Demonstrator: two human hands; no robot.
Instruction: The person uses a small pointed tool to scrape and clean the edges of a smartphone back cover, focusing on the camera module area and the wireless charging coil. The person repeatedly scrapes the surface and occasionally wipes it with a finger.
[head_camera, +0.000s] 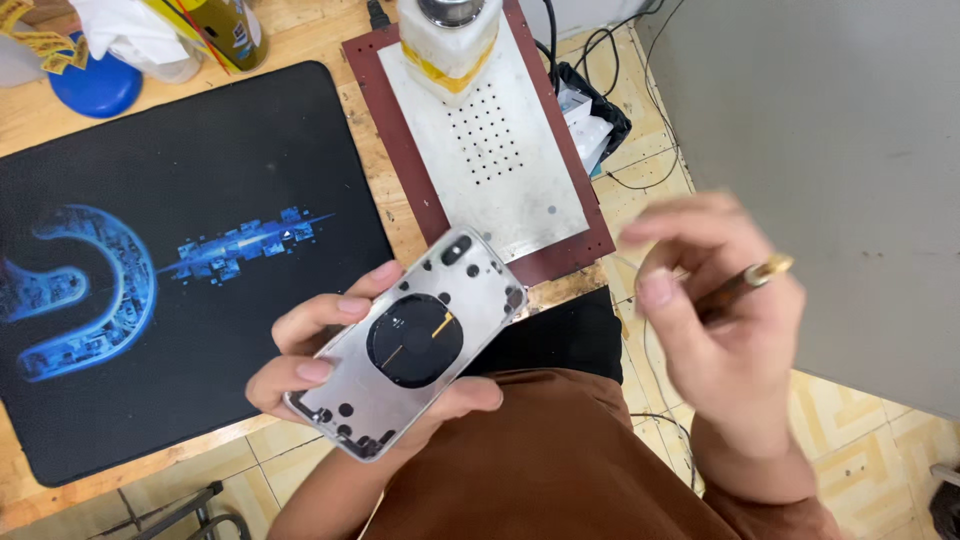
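Cradling the phone back housing (405, 345) by its long edges above the near surface edge, the left hand (330, 365) clamps this light, thin shell (probably flexy), while the right hand (725, 320) pinches a slim tool (745, 283).

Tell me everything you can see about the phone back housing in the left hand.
The phone back housing is a silvery, metal-looking shell with rounded corners, seen from its inner side. A black round coil disc with a thin gold line sits at its middle; small dark holes and a camera cutout dot its ends. It lies tilted, camera end toward the perforated plate, gripped at its edges by the left hand, above the desk edge.
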